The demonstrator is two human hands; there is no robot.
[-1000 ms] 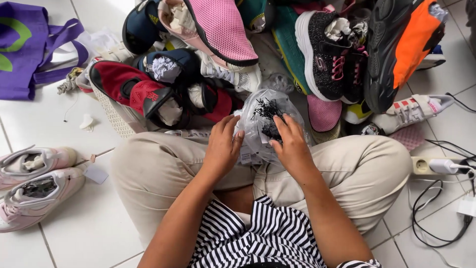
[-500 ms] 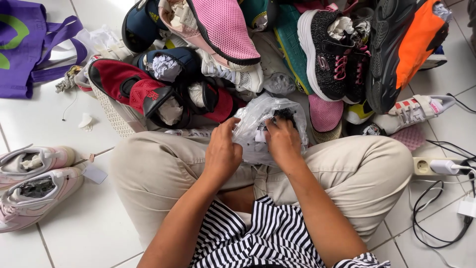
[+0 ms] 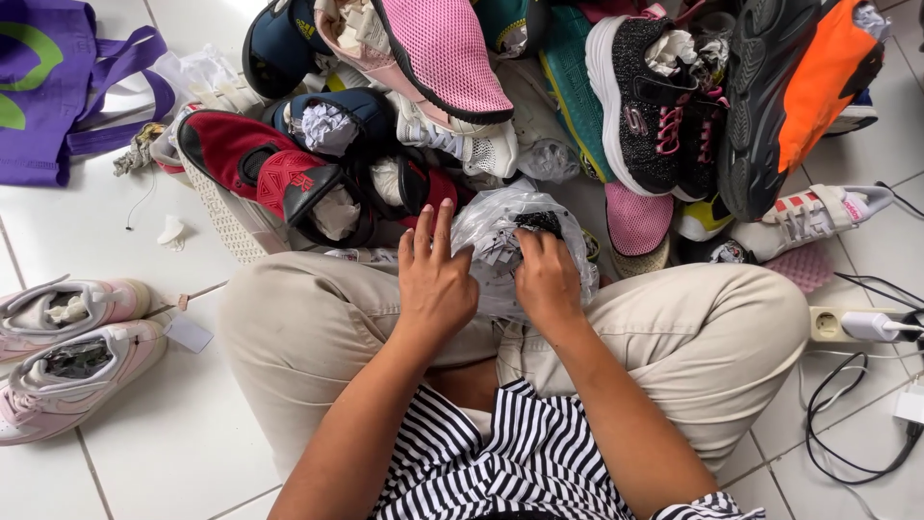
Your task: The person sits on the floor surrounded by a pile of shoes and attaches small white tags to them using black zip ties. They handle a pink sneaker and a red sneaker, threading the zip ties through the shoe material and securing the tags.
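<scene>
Left hand (image 3: 435,281) is bracing, fingers spread, while the right hand (image 3: 546,279) is pinching the clear plastic bag (image 3: 500,231), seemingly light, crinkly and slippery, best gripped by its bunched top

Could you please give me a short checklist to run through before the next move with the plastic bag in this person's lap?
1. Both hands on the bag: ok. The left hand and right hand touch the clear plastic bag.
2. Bag supported on the lap: ok.
3. Dark item inside identified: cannot tell.
4. Bag open or closed: cannot tell.
5. Floor beside the right leg free of hazards: not ok; a power strip and cables lie there.
</scene>
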